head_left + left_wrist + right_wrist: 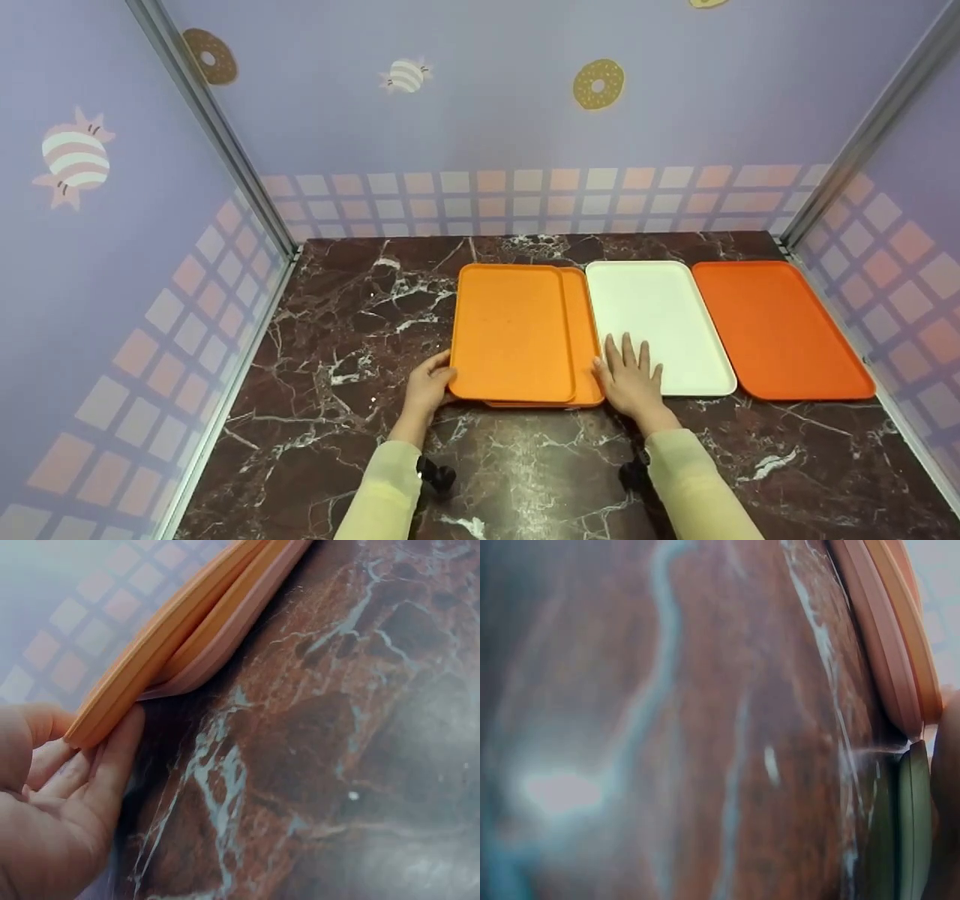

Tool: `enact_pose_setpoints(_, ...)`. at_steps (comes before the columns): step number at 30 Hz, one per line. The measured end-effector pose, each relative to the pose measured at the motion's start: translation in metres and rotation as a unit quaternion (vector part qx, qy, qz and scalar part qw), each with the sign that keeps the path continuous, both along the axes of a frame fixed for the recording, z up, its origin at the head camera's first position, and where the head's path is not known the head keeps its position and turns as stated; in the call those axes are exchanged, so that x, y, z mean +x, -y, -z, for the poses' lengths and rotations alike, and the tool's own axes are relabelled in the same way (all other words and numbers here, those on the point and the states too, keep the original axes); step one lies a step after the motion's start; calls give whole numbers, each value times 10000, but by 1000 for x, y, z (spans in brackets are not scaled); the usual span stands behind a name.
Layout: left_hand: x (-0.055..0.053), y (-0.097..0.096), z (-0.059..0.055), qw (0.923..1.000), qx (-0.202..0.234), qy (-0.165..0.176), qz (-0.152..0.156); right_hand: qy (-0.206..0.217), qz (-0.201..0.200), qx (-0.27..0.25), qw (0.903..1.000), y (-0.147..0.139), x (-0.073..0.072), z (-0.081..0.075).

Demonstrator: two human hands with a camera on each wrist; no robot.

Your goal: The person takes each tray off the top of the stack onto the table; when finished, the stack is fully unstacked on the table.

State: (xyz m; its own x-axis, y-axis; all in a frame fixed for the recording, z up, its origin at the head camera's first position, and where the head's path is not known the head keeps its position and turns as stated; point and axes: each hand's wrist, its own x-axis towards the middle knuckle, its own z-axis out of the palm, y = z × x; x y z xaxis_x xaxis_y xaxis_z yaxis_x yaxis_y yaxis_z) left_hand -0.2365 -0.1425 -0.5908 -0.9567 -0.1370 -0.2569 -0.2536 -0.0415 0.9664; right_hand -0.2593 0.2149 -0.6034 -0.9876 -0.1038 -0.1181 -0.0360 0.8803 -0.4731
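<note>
Visibly two orange trays (510,330), one white (645,304), one red-orange (784,330)—left fingers (120,754) pinching upper orange—right fingers (628,351) splayed.

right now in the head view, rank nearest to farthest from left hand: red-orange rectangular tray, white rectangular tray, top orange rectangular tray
1. Top orange tray, left, gripped
2. White tray, between the others
3. Red-orange tray, far right

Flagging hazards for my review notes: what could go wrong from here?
The upper orange tray sits offset over the lower orange tray, so it might slip if the left hand loosens. The right hand spreads over part of the white tray, so a push might nudge that against the red-orange tray.
</note>
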Motion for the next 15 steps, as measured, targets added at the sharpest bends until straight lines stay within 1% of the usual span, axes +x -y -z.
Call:
enact_pose_setpoints(4, 5, 6, 0, 9984, 455, 111, 314, -2, 38, 20, 10000, 1, 0, 0)
enact_pose_setpoints(7, 7, 9, 0, 9951, 861, 184, 459, 9, 53, 6, 10000, 2, 0, 0)
enact_pose_setpoints(11, 9, 12, 2, 9881, 1416, 220, 556, 45, 50, 14, 10000, 2, 0, -1)
enact_pose_setpoints(15, 10, 12, 3, 9830, 1739, 150, 566, 55, 16, 40, 10000, 1, -2, -1)
